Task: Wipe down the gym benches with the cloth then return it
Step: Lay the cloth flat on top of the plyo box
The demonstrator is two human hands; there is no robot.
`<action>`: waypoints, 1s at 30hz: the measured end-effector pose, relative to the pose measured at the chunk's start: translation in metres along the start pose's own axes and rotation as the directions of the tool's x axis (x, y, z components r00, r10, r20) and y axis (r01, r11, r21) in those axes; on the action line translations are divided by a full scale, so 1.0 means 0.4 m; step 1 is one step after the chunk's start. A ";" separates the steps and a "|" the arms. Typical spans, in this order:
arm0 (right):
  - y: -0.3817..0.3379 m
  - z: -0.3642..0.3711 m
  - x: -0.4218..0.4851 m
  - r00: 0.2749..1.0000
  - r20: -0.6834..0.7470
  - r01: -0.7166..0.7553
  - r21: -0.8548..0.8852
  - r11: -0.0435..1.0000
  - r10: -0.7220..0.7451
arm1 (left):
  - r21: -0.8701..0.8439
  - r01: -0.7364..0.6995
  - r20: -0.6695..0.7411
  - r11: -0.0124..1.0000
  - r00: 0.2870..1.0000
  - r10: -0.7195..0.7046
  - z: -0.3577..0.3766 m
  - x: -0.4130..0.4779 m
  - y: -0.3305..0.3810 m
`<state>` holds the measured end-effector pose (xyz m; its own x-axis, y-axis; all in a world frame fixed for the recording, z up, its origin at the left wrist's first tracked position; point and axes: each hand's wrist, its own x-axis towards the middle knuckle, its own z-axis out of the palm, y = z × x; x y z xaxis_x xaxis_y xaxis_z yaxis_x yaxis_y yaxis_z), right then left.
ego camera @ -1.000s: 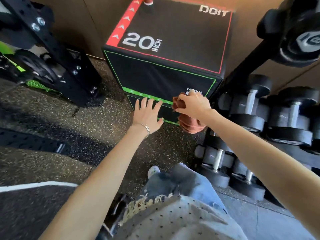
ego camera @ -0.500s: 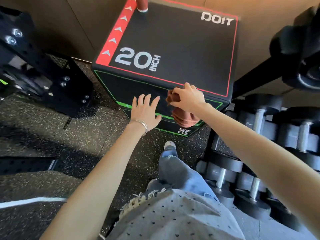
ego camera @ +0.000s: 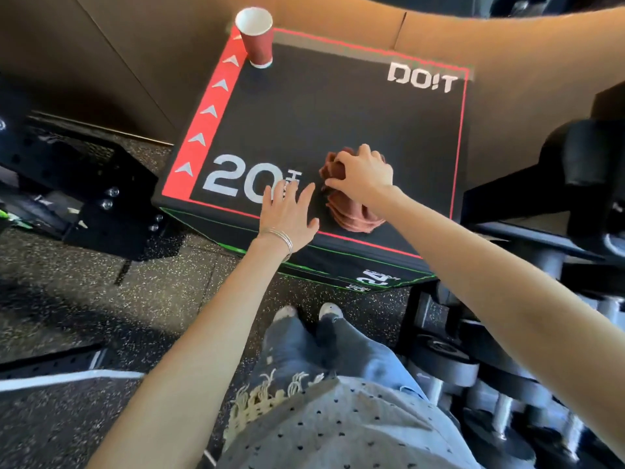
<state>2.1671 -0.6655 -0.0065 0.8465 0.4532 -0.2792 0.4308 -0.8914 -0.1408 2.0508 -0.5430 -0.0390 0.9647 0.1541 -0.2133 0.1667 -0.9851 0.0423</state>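
Right hand (ego camera: 363,177) grips the cloth (ego camera: 355,218), bunched on the box (ego camera: 338,106) top near the front edge. Left hand (ego camera: 291,214) open beside it, probably touching the box. Cup (ego camera: 257,38) at far corner.

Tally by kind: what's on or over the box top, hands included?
cup: 1
cloth: 1
hands: 2 (left hand flat, right hand gripping the cloth)
Total: 4
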 end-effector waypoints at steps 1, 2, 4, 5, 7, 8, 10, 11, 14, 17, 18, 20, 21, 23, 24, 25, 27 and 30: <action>0.000 0.002 0.013 0.999 0.051 -0.020 0.009 1.000 0.020 | 0.002 -0.010 0.004 1.000 1.000 0.010 0.000 0.021 -0.004; 0.002 0.007 0.024 0.993 0.110 -0.040 0.021 0.999 0.038 | 0.004 -0.025 0.010 1.000 1.000 0.025 0.000 0.042 -0.009; 0.013 0.017 0.036 0.981 0.185 -0.063 0.062 0.996 0.051 | 0.001 -0.074 0.023 0.997 0.997 0.073 -0.001 0.080 -0.020; 0.024 0.020 0.036 0.981 0.184 -0.072 0.098 0.993 0.053 | -0.002 -0.110 0.023 0.994 0.994 0.110 -0.001 0.098 -0.026; 0.052 0.026 0.025 0.988 0.111 -0.123 0.193 0.973 0.103 | -0.029 -0.188 -0.002 0.982 0.982 0.188 -0.007 0.134 -0.035; 0.069 0.030 0.021 0.987 0.053 -0.160 0.231 0.960 0.152 | -0.060 -0.215 -0.037 0.975 0.976 0.213 -0.011 0.153 -0.039; 0.104 0.035 0.020 0.961 -0.039 -0.252 0.277 0.927 0.273 | -0.122 -0.254 -0.123 0.960 0.963 0.239 -0.019 0.196 -0.046; 0.121 0.035 0.024 0.942 -0.050 -0.304 0.297 0.905 0.333 | -0.146 -0.269 -0.154 0.952 0.957 0.247 -0.024 0.220 -0.048; 0.161 0.037 0.046 0.898 0.035 -0.418 0.376 0.827 0.438 | -0.203 -0.300 -0.173 0.932 0.948 0.267 -0.035 0.286 -0.042; 0.177 0.037 0.067 0.885 0.126 -0.455 0.442 0.773 0.449 | -0.196 -0.331 -0.099 0.923 0.943 0.318 -0.034 0.333 -0.019; 0.181 0.038 0.074 0.884 0.149 -0.459 0.461 0.760 0.443 | -0.172 -0.357 -0.057 0.918 0.934 0.352 -0.030 0.346 -0.010; 0.186 0.039 0.094 0.895 0.188 -0.444 0.453 0.773 0.404 | -0.128 -0.400 0.028 0.908 0.913 0.406 -0.024 0.369 0.004; 0.190 0.036 0.105 0.903 0.212 -0.431 0.433 0.792 0.375 | -0.119 -0.400 0.070 0.909 0.910 0.409 -0.025 0.378 0.009; 0.200 0.027 0.121 0.908 0.271 -0.406 0.385 0.829 0.319 | -0.142 -0.361 0.148 0.922 0.913 0.380 -0.032 0.388 0.018; 0.206 0.024 0.126 0.910 0.294 -0.391 0.363 0.846 0.294 | -0.159 -0.340 0.168 0.927 0.916 0.365 -0.035 0.391 0.023; 0.213 0.023 0.128 0.909 0.313 -0.378 0.344 0.859 0.275 | -0.169 -0.325 0.182 0.930 0.917 0.354 -0.040 0.396 0.027; 0.226 0.019 0.130 0.904 0.350 -0.370 0.349 0.861 0.247 | -0.175 -0.300 0.208 0.938 0.920 0.333 -0.058 0.411 0.028; 0.254 0.012 0.128 0.862 0.480 -0.434 0.533 0.727 0.163 | -0.239 -0.254 0.257 0.937 0.914 0.313 -0.078 0.424 0.022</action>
<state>2.2529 -0.7328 -0.0397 0.6503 0.2449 -0.7192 -0.2206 -0.8450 -0.4872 2.2223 -0.5229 -0.0443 0.8818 -0.1871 -0.4329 -0.0400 -0.9443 0.3266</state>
